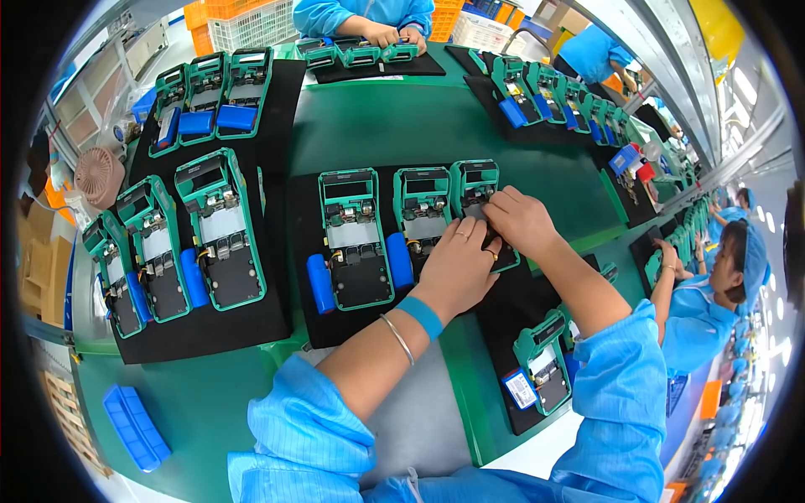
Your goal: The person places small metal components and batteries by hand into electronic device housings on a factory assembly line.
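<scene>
Three opened green device housings lie on the middle black foam mat (312, 189): a left housing (356, 243), a middle housing (422, 214) and a right housing (476, 180). My left hand (459, 261), with rings and a bracelet, rests curled over the right housing's lower part. At that housing's inner parts, my right hand (518, 220) bends in from the right, fingers pressed together. Both sets of fingertips are close together; whatever they pinch is hidden. A blue battery pack (319, 283) lies beside the left housing, and another blue battery pack (400, 260) by the middle one.
More opened housings (220, 226) with blue packs lie on a mat at the left. A blue tray (137, 427) sits at the front left, a pink fan (99, 174) behind. Another housing (543, 365) lies right of my arms. Co-workers sit across (369, 21) and at the right (704, 310).
</scene>
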`<state>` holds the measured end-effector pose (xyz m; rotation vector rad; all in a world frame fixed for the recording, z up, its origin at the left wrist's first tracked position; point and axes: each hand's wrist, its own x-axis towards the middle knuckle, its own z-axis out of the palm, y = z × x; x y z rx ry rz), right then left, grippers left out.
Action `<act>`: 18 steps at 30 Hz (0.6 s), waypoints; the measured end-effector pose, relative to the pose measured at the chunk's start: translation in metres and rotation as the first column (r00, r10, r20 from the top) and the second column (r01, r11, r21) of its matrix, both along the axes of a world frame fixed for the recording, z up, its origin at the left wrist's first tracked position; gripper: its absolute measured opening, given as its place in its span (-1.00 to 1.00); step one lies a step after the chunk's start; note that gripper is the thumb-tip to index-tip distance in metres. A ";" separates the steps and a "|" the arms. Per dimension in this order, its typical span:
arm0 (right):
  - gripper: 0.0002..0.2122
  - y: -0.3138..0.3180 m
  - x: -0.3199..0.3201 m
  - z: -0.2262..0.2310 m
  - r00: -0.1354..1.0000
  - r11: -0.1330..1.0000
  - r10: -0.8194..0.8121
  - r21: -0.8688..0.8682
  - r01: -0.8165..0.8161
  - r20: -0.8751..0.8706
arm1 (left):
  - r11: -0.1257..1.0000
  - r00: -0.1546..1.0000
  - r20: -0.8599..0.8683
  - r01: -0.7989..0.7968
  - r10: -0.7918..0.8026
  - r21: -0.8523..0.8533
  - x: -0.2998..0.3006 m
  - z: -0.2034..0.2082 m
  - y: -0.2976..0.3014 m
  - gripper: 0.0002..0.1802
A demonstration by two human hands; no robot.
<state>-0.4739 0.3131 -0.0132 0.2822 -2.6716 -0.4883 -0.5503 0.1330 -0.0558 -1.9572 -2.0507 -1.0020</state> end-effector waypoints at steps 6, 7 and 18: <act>-0.86 0.002 -0.002 -0.002 0.998 0.998 -0.055 0.032 0.055 0.007 | 0.998 1.000 0.019 0.018 -0.017 -0.063 -0.002 0.003 0.000 -0.48; -0.86 0.001 -0.003 -0.002 0.998 0.998 -0.058 0.032 0.058 0.008 | 0.998 1.000 0.019 0.021 -0.020 -0.063 -0.001 0.001 0.000 -0.48; -0.85 -0.004 -0.004 0.008 0.946 0.946 -0.320 0.065 0.316 0.049 | 1.000 1.000 -0.017 0.016 -0.015 0.026 0.004 0.001 0.002 -0.48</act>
